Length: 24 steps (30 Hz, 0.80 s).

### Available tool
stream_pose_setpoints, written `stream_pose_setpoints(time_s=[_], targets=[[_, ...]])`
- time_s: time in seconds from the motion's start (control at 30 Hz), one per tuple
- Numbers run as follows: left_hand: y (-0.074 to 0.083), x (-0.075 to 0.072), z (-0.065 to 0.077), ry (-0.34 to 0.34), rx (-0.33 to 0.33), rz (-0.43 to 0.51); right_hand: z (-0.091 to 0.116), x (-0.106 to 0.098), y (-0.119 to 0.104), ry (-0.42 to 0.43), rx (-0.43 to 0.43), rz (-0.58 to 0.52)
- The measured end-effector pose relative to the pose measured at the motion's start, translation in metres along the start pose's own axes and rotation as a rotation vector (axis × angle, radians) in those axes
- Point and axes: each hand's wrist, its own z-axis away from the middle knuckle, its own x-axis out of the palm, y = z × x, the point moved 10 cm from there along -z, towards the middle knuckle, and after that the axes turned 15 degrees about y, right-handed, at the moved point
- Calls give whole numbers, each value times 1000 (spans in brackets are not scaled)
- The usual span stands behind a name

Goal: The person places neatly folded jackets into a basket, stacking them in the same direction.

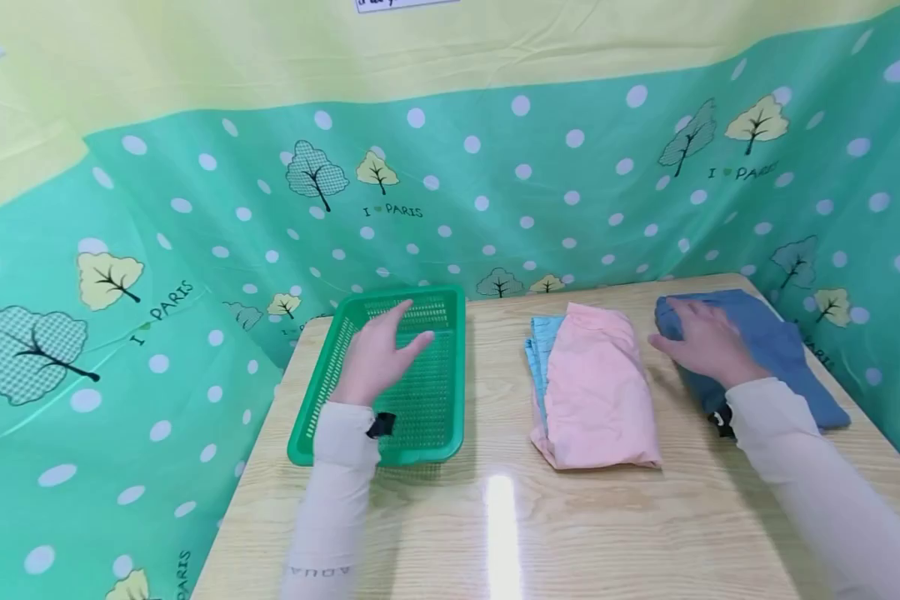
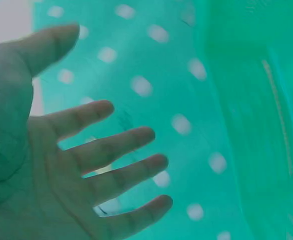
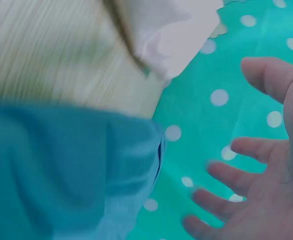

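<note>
My left hand point(image 1: 376, 357) hovers over the green plastic basket point(image 1: 457, 392), its fingers spread and holding nothing. In the left wrist view the palm and straight fingers show beside the basket's wall point(image 2: 236, 125). On the right, my right hand point(image 1: 701, 340) overlaps a folded blue garment point(image 1: 776, 350) in the head view. The right wrist view shows that hand with thumb and fingers apart and nothing between them, the blue cloth point(image 3: 51, 165) lying to its side. Between the hands lies a folded pink garment point(image 1: 600, 392), with a light blue cloth point(image 1: 543, 342) partly hidden beneath it.
Everything stands on a light wooden table point(image 1: 570, 533) with a bright light reflection near its front. A green dotted curtain point(image 1: 480, 183) with printed trees hangs close behind the table and along both sides. The basket is at the table's left edge.
</note>
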Motion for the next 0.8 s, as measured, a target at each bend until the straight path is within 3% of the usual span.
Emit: stream_pose_setpoints(time_s=[0.1, 0.2, 0.3, 0.37, 0.4, 0.47, 0.63, 0.73, 0.8], targets=[[38, -3, 10, 140, 31, 215, 7, 15, -3, -84, 22, -107], [75, 6, 27, 262, 80, 464, 17, 31, -6, -150, 37, -196], [106, 28, 45, 321, 110, 661, 24, 44, -6, -187, 63, -242], [122, 51, 54, 307, 110, 723, 27, 52, -5, -209, 122, -297], [127, 65, 57, 290, 102, 718, 28, 55, -5, -217, 156, -332], [132, 95, 62, 240, 79, 619, 30, 63, -3, -235, 221, -393], [111, 167, 71, 62, -38, 216, 34, 84, 3, -250, 346, -521], [96, 193, 77, -44, -118, 109, 37, 94, 8, -248, 401, -583], [91, 201, 80, -96, -145, 83, 39, 99, 11, -262, 427, -631]])
